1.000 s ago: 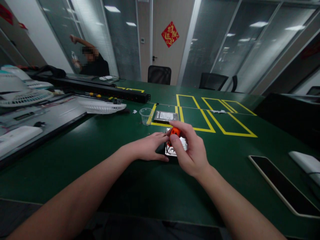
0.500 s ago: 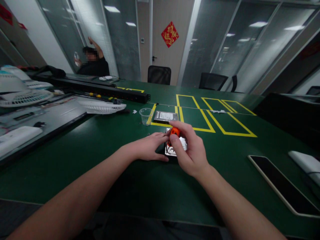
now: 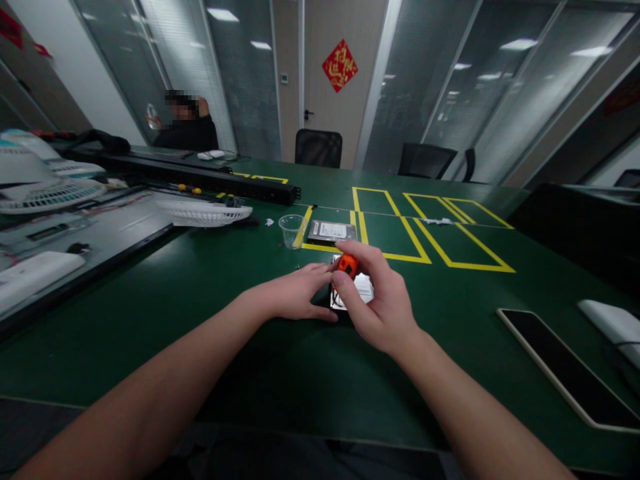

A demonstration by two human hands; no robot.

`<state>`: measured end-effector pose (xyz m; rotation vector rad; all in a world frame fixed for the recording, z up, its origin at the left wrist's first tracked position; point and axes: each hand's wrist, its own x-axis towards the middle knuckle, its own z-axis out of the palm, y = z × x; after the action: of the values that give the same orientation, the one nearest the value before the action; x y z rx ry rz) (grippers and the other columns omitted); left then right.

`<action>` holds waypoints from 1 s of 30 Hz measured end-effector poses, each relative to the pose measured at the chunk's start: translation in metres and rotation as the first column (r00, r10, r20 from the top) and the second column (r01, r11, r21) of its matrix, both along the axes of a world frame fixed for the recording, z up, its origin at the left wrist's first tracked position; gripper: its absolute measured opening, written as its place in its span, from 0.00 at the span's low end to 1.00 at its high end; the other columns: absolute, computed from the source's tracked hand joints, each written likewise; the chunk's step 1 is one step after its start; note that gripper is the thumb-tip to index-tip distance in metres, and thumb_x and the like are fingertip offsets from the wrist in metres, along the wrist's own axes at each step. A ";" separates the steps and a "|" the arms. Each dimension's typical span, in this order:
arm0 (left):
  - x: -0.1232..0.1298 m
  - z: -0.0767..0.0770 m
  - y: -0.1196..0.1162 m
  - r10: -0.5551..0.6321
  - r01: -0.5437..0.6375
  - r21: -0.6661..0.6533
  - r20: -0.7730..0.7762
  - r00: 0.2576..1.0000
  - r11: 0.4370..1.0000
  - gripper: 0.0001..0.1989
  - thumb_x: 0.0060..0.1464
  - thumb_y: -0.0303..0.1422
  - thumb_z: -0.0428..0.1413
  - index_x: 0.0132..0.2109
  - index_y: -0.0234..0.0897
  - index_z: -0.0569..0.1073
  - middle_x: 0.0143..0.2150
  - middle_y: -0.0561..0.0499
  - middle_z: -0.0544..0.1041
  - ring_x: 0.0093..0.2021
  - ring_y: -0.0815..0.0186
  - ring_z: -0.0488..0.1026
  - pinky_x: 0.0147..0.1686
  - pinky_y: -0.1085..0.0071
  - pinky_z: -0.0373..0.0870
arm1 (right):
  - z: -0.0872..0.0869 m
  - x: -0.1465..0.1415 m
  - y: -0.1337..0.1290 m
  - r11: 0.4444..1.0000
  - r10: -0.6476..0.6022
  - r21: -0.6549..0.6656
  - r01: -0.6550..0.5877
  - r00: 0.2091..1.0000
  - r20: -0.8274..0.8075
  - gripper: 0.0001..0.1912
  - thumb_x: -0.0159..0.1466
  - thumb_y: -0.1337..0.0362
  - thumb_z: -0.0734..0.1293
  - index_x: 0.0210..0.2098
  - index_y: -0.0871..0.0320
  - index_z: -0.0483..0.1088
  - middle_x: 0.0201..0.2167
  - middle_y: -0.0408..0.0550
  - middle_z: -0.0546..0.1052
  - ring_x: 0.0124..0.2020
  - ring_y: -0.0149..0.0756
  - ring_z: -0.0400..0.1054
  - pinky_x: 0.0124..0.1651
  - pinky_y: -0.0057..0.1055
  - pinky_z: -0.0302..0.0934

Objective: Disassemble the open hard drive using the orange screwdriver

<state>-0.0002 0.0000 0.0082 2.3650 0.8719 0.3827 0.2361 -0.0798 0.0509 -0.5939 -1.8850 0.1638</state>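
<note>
A silver hard drive point(image 3: 364, 287) with a white label lies on the green table, partly covered by both hands. My right hand point(image 3: 377, 293) grips an orange and black screwdriver point(image 3: 347, 265) above the drive; its tip is hidden. My left hand point(image 3: 305, 291) rests at the drive's left edge, its thumb spread toward me and its fingertips close to the screwdriver. Whether it grips the drive is partly hidden. Just beyond, a second hard drive point(image 3: 331, 231) lies label up inside a yellow taped outline, with a clear plastic cup point(image 3: 293, 233) to its left.
White fan parts point(image 3: 205, 212) and a grey panel point(image 3: 115, 223) fill the left side. A black power strip point(image 3: 260, 189) lies farther back. At the right are a tablet-like device point(image 3: 565, 367) and a white box point(image 3: 613, 327). A person point(image 3: 187, 130) sits at the far left.
My right thumb and the orange screwdriver have shifted slightly left, with the handle turned a little. My left hand stays put. The person at the back has lowered a raised arm.
</note>
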 end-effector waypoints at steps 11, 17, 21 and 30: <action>-0.002 -0.002 0.000 0.010 -0.010 0.009 0.011 1.000 1.000 0.44 0.68 0.53 0.80 0.82 0.43 0.78 0.87 0.32 0.78 0.89 0.27 0.73 0.88 0.32 0.73 | 0.001 -0.001 0.000 1.000 -0.013 -0.023 0.013 1.000 0.011 0.20 0.86 0.62 0.74 0.74 0.50 0.79 0.62 0.54 0.93 0.52 0.45 0.92 0.56 0.43 0.91; -0.001 -0.003 0.001 0.004 -0.005 0.019 0.028 1.000 1.000 0.45 0.67 0.52 0.80 0.82 0.44 0.77 0.86 0.32 0.79 0.90 0.26 0.71 0.87 0.30 0.74 | -0.001 -0.001 0.001 1.000 -0.016 -0.004 0.016 1.000 0.003 0.20 0.86 0.63 0.74 0.74 0.50 0.79 0.62 0.54 0.93 0.52 0.45 0.92 0.55 0.42 0.90; -0.001 -0.001 0.000 -0.004 0.003 0.031 0.011 1.000 1.000 0.45 0.68 0.53 0.79 0.84 0.45 0.77 0.87 0.32 0.78 0.91 0.26 0.69 0.87 0.30 0.73 | -0.002 0.001 0.002 1.000 -0.012 -0.004 0.012 1.000 0.004 0.20 0.87 0.61 0.74 0.75 0.48 0.79 0.64 0.54 0.92 0.53 0.45 0.92 0.55 0.43 0.90; 0.000 0.000 -0.001 0.001 0.003 0.073 -0.051 0.999 0.997 0.47 0.68 0.55 0.80 0.85 0.44 0.77 0.91 0.35 0.75 0.93 0.28 0.67 0.91 0.33 0.70 | -0.004 0.004 0.001 0.999 0.026 -0.032 -0.027 0.999 -0.039 0.20 0.93 0.57 0.66 0.78 0.45 0.80 0.59 0.52 0.93 0.53 0.46 0.92 0.55 0.43 0.88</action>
<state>0.0001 -0.0006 0.0078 2.4517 0.8938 0.3608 0.2396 -0.0790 0.0470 -0.5840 -1.8565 0.2220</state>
